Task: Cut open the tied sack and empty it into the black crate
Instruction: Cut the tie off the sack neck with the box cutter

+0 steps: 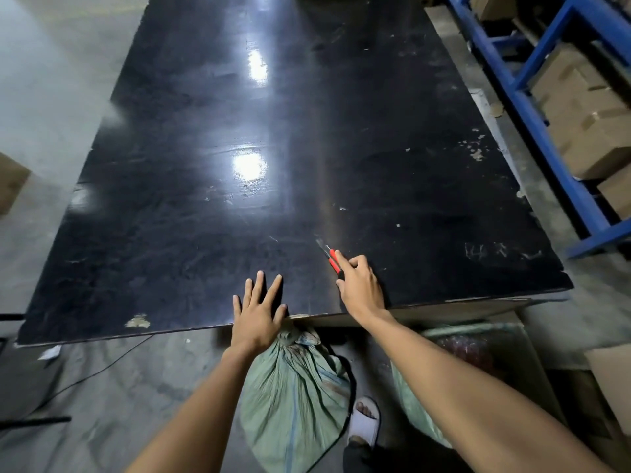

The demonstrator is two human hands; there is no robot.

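Barely begun, the sack (pixel 293 387) stands tied on the floor below the surface (pixel 205 165) edge, left hand (pixel 257 314) flat and spread, right hand (pixel 358 288) curling onto the cutter (pixel 330 259), no crate in sight.

place: warehouse or stockroom
racking: blue steel shelving (pixel 532 107); stacked cardboard boxes (pixel 577 107)
floor: bare concrete floor (pixel 51 107)
bench: large scuffed black table (pixel 273 165)
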